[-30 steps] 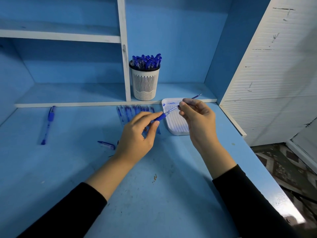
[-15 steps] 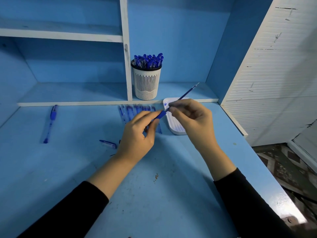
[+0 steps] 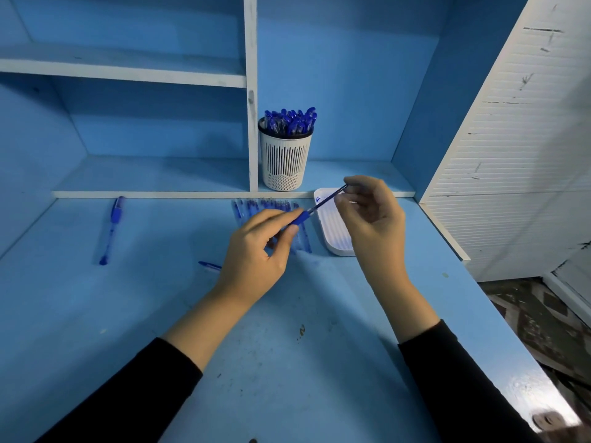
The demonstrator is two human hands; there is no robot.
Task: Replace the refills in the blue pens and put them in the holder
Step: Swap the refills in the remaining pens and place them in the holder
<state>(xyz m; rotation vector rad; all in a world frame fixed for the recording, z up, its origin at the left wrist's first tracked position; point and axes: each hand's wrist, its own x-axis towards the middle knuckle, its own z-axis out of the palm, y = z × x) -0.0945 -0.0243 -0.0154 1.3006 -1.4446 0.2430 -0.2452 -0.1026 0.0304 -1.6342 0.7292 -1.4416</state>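
My left hand [image 3: 259, 251] grips a blue pen barrel [image 3: 299, 218] by its rubber grip, above the desk. A thin refill [image 3: 327, 198] sticks out of the barrel's end, and my right hand [image 3: 371, 215] pinches its far tip. A row of several blue pens [image 3: 265, 209] lies on the desk behind my left hand. The white slotted holder [image 3: 284, 161] stands on the low shelf, full of blue pens [image 3: 291, 121]. A white ribbed tray [image 3: 334, 228] lies under my right hand.
One blue pen [image 3: 112, 228] lies alone at the left of the blue desk [image 3: 128, 314]. A small blue pen part [image 3: 209, 266] lies beside my left wrist. A white shelf divider [image 3: 252, 91] rises behind the holder; a white panel [image 3: 527, 155] stands to the right.
My right hand has slid up along the refill to its far tip, from near the barrel half a second ago. The left hand holds the barrel in place.
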